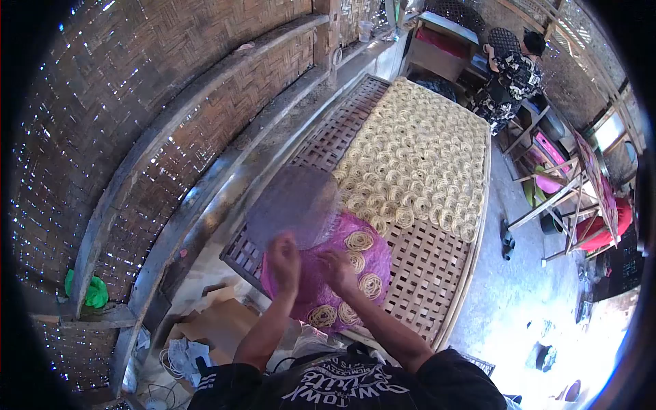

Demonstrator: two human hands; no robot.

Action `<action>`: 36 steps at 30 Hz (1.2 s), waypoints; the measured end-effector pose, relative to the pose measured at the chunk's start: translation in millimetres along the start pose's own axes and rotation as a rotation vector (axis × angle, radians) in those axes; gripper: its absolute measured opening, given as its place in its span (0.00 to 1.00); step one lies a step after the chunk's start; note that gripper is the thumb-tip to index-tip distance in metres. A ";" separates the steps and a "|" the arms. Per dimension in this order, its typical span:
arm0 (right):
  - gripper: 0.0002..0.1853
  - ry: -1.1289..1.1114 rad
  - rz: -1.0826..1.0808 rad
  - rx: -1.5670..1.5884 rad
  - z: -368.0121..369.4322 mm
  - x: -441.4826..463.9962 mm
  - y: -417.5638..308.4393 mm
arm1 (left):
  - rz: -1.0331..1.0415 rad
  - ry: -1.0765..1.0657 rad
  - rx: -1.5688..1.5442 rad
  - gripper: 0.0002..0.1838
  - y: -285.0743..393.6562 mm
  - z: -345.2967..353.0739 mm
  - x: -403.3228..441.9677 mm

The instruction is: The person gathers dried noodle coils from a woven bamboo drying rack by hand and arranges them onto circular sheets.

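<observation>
Holds the bare left hand (283,264) at seven o'clock from the centre of view, blurred, against the lower edge of a hazy grey round sheet (290,205) at nine o'clock; too blurred to tell how far open, or whether gripping that edge. Has the bare right hand (337,272) at six o'clock, back upward, with fingers partly bent toward eleven, over a magenta round disc with a shiny plastic-like surface (307,281); impossible to tell whether touching or pinching anything. On that disc, also at six, shows at least five pale-yellow coiled nests of thin strands (370,285), spread near the rim from its own one o'clock round to six. Beneath, shows a brown woven-lattice rack (427,266), with slats visible at four and toward twelve, and with close-packed rows of similar pale-yellow nests (417,150) at two. Farther out at two, shows another person (512,82) in black-and-white patterned clothes; at eight, a crumpled green plastic bag (96,292); between seven and eight, brown cardboard (213,322); just past three, dark sandals (507,242) on the floor.
</observation>
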State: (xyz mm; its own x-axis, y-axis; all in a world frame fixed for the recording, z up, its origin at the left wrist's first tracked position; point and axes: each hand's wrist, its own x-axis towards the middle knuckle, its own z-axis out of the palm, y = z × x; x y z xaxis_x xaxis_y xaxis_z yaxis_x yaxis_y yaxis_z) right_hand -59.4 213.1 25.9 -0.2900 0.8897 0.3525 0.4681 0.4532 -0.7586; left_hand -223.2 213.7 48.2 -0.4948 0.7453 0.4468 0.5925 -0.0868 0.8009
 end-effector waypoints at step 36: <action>0.11 0.361 0.704 0.921 -147.3 -10.9 113.2 | 0.407 -0.706 -0.095 0.21 53.2 167.8 -40.9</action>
State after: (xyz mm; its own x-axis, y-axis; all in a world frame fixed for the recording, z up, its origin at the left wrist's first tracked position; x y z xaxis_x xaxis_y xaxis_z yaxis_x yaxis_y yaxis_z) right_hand 119.7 262.8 16.8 0.1067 0.9561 -0.2731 -0.3813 -0.2143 -0.8993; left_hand -64.7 289.6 5.6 0.2830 0.8810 0.3791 0.5670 -0.4725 0.6748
